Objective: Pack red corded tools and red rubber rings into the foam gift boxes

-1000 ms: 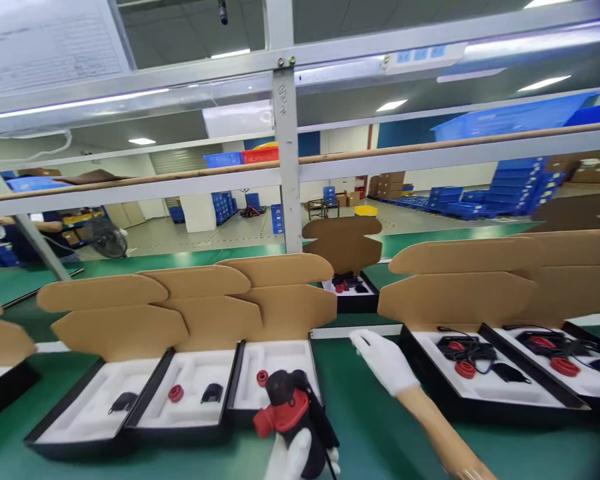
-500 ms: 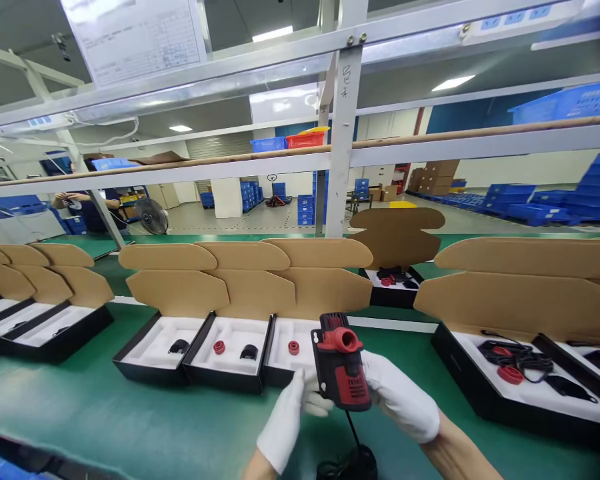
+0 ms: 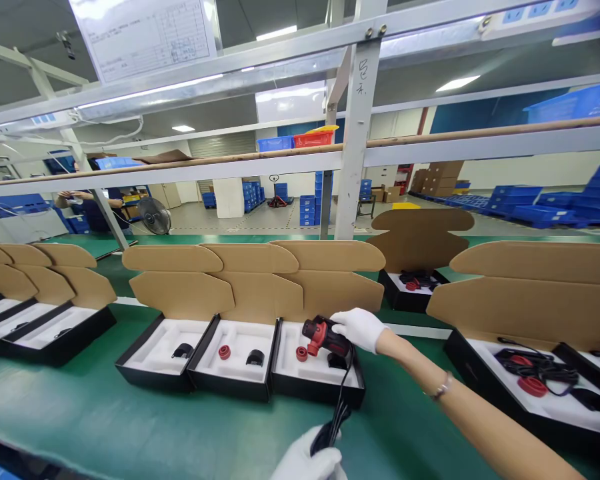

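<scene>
My right hand [image 3: 359, 328], in a white glove, grips a red and black corded power tool [image 3: 324, 338] from above. It holds the tool tilted over the white insert of an open black box [image 3: 313, 392]. A small red ring [image 3: 301, 354] sits in that box left of the tool, and a black piece [image 3: 337, 361] shows partly below it. At the bottom of the view my gloved left hand [image 3: 307, 460] is closed around the bundled black cable [image 3: 329, 432], which runs up to the tool. Whether the tool touches the insert, I cannot tell.
Left of it stand two open boxes with a black piece [image 3: 255, 358] and a red ring [image 3: 224, 352]. A filled box [image 3: 485, 393] is at right, another [image 3: 405, 297] behind. A metal post [image 3: 357, 147] rises beyond the green bench [image 3: 180, 427]. A person [image 3: 97, 210] is far left.
The tool has gone from in front of the box to over its insert, now turned sideways in my right hand. My left hand has dropped lower and taken hold of the cable bundle.
</scene>
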### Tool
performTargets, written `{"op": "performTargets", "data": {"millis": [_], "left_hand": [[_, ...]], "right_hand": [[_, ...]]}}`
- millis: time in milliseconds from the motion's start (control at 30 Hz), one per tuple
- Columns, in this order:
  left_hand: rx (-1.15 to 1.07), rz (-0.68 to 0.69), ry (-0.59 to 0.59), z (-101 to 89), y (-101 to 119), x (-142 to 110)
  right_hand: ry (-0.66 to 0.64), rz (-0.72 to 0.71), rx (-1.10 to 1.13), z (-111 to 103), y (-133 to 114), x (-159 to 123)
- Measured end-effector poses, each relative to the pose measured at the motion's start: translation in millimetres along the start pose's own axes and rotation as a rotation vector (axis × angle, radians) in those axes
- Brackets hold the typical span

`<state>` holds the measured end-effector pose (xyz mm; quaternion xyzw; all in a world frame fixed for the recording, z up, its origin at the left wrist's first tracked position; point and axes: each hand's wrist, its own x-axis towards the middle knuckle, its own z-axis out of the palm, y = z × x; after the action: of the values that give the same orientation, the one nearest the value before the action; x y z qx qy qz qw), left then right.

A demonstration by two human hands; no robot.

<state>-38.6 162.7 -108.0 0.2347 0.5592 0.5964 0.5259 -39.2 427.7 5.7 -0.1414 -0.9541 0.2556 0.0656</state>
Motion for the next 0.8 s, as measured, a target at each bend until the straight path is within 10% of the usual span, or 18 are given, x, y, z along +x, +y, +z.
{"op": "performTargets", "data": {"millis": [300,400,567,800], "left_hand": [[0.264,0.104,0.203,-14.4,53.6,1.7],[0.636,0.217,0.211,-30.3,98.1,4.6],[1.442,0.566,0.394,-38.1,178.5,52.7],[1.724,0.533,0.274,-19.9,151.4,128.6]], "right_hand": [[-0.14,-0.055,-0.045,15.7,-8.5,27.9],[-0.236,-0.174,0.006,6.3,-7.2,15.8],[-0.156,-0.156,0.719,31.6,-10.8,2.1],[-0.019,0.05,1.119,78.7,2.1,-33.2]]}}
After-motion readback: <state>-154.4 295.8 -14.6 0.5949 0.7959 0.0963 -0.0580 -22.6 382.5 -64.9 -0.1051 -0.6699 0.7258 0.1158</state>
